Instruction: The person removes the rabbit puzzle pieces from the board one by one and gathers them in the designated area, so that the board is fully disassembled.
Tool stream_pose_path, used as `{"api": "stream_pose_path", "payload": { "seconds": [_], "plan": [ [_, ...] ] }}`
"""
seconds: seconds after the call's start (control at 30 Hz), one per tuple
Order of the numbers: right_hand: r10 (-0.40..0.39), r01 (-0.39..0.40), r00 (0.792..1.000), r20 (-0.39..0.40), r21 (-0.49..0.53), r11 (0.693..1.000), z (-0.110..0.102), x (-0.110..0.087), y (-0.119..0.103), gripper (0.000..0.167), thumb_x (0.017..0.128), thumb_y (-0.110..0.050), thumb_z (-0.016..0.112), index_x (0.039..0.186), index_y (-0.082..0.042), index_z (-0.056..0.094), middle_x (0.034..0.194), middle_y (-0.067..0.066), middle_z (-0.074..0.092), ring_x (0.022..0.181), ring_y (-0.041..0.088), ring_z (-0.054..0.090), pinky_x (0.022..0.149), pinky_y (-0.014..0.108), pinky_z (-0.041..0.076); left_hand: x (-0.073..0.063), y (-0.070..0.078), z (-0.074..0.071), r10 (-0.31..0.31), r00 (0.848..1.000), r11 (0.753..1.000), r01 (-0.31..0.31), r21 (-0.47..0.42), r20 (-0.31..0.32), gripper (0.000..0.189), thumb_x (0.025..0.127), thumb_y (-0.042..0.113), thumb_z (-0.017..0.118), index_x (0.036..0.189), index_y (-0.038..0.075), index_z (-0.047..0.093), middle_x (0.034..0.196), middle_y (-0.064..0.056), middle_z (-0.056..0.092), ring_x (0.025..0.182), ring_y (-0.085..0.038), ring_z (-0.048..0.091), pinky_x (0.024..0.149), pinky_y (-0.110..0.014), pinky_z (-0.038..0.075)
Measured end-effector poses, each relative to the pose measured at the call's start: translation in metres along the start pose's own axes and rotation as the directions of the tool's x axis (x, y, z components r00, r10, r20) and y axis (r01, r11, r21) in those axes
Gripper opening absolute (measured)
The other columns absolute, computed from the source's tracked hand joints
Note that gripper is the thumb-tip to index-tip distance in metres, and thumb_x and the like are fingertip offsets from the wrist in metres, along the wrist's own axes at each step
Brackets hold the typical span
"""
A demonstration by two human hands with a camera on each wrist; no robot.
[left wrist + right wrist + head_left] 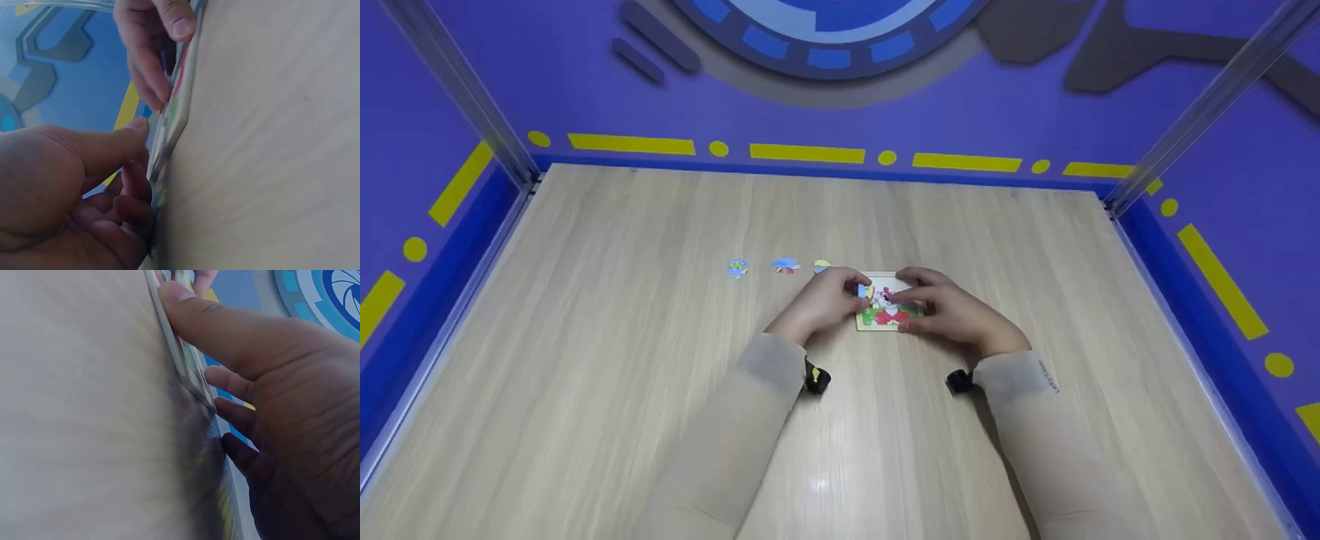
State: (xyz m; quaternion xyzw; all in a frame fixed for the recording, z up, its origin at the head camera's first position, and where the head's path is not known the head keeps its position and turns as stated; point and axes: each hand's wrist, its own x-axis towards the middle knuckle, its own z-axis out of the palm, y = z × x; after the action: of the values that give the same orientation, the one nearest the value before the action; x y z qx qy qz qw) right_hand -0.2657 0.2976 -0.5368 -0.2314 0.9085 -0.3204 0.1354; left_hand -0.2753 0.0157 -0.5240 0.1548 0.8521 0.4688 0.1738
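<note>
A small jigsaw board (877, 328) lies flat on the table, with a pink-and-white cartoon figure over red and green pieces. At its left edge my left hand (831, 298) pinches a blue-and-yellow puzzle piece (865, 290) between thumb and fingers; the right wrist view shows part of this puzzle piece (184, 278). My right hand (956, 309) spans the board's right side. Its thumb (185, 312) rests on the near edge, other fingers reach the far edge, and one fingertip touches the picture. The board's right part is hidden beneath that hand.
Left of the board, loose puzzle pieces lie in a row: a blue-green piece (737, 268), a blue-and-red piece (785, 265) and a yellow-and-blue piece (821, 265) partly behind my left hand. The wooden table (622, 337) meets blue-purple panels (810, 120) behind and at both sides.
</note>
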Motion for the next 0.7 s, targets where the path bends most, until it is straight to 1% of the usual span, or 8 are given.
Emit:
{"api": "stream_pose_path", "payload": {
  "seconds": [0.07, 0.13, 0.2, 0.27, 0.37, 0.47, 0.6, 0.7],
  "plan": [
    [0.001, -0.001, 1.0, 0.005, 0.001, 1.0, 0.0, 0.001, 0.0, 0.05, 0.099, -0.037, 0.09, 0.146, -0.027, 0.078, 0.179, 0.005, 0.045, 0.172, 0.037, 0.032, 0.141, 0.062, 0.029, -0.003, 0.001, -0.007, -0.002, 1.0, 1.0, 0.002, -0.026, 0.009, 0.034, 0.109, 0.014, 0.077, 0.142, 0.008, 0.075, 0.13, -0.012, 0.076, 0.11, -0.019, 0.066, 0.106, -0.04, 0.057],
    [0.007, -0.007, 1.0, 0.007, -0.001, 1.0, -0.001, 0.002, 0.0, 0.05, 0.099, -0.036, 0.09, 0.147, -0.028, 0.078, 0.179, 0.004, 0.045, 0.172, 0.037, 0.032, 0.141, 0.062, 0.029, -0.007, 0.002, -0.013, -0.008, 1.0, 0.999, 0.009, -0.044, 0.017, 0.034, 0.109, 0.014, 0.076, 0.143, 0.01, 0.075, 0.132, -0.011, 0.075, 0.103, -0.017, 0.067, 0.095, -0.034, 0.057],
    [0.017, -0.017, 1.0, 0.008, -0.003, 1.0, -0.002, 0.002, 0.0, 0.05, 0.099, -0.036, 0.09, 0.147, -0.029, 0.078, 0.179, 0.004, 0.045, 0.172, 0.037, 0.031, 0.141, 0.063, 0.028, -0.012, 0.004, -0.021, -0.013, 1.0, 0.999, 0.014, -0.05, 0.019, 0.036, 0.109, 0.015, 0.076, 0.145, 0.013, 0.074, 0.136, -0.01, 0.075, 0.096, -0.015, 0.066, 0.084, -0.029, 0.055],
    [0.027, -0.027, 1.0, 0.006, -0.006, 1.0, -0.001, 0.001, -0.001, 0.05, 0.099, -0.036, 0.09, 0.146, -0.03, 0.078, 0.18, 0.003, 0.044, 0.172, 0.037, 0.031, 0.141, 0.063, 0.027, -0.019, 0.004, -0.03, -0.009, 1.0, 0.999, 0.009, -0.037, 0.012, 0.037, 0.11, 0.017, 0.076, 0.146, 0.015, 0.074, 0.139, -0.009, 0.073, 0.093, -0.015, 0.063, 0.078, -0.027, 0.053],
    [0.044, -0.044, 0.999, 0.004, -0.001, 0.999, 0.0, 0.001, -0.003, 0.049, 0.098, -0.036, 0.091, 0.146, -0.031, 0.079, 0.18, 0.002, 0.044, 0.173, 0.036, 0.03, 0.141, 0.063, 0.027, -0.031, 0.003, -0.045, 0.008, 1.0, 1.0, -0.008, 0.004, -0.022, 0.037, 0.11, 0.022, 0.076, 0.147, 0.019, 0.074, 0.14, -0.006, 0.072, 0.097, -0.017, 0.06, 0.077, -0.028, 0.052],
    [0.056, -0.056, 0.998, 0.004, 0.004, 0.998, 0.0, 0.001, -0.004, 0.05, 0.098, -0.036, 0.091, 0.145, -0.031, 0.079, 0.18, 0.001, 0.043, 0.173, 0.036, 0.029, 0.142, 0.061, 0.027, -0.045, -0.002, -0.064, 0.024, 0.997, 1.0, -0.023, 0.016, -0.069, 0.038, 0.11, 0.023, 0.077, 0.148, 0.018, 0.074, 0.139, -0.005, 0.07, 0.102, -0.019, 0.058, 0.08, -0.031, 0.052],
    [0.062, -0.062, 0.998, 0.0, 0.015, 0.998, 0.001, 0.001, -0.003, 0.05, 0.097, -0.036, 0.092, 0.144, -0.031, 0.079, 0.18, 0.0, 0.043, 0.173, 0.035, 0.03, 0.142, 0.06, 0.027, -0.062, -0.013, -0.089, 0.055, 0.988, 0.998, -0.053, 0.018, -0.146, 0.039, 0.108, 0.022, 0.08, 0.146, 0.015, 0.075, 0.138, -0.008, 0.069, 0.102, -0.021, 0.056, 0.083, -0.032, 0.05],
    [0.061, -0.061, 0.998, -0.001, 0.022, 0.998, 0.002, 0.001, -0.002, 0.049, 0.097, -0.036, 0.092, 0.144, -0.031, 0.079, 0.18, 0.0, 0.044, 0.173, 0.035, 0.03, 0.142, 0.06, 0.027, -0.074, -0.022, -0.105, 0.059, 0.979, 0.998, -0.055, 0.024, -0.195, 0.039, 0.107, 0.021, 0.081, 0.145, 0.013, 0.076, 0.137, -0.009, 0.07, 0.101, -0.022, 0.054, 0.086, -0.032, 0.048]
  ]
}}
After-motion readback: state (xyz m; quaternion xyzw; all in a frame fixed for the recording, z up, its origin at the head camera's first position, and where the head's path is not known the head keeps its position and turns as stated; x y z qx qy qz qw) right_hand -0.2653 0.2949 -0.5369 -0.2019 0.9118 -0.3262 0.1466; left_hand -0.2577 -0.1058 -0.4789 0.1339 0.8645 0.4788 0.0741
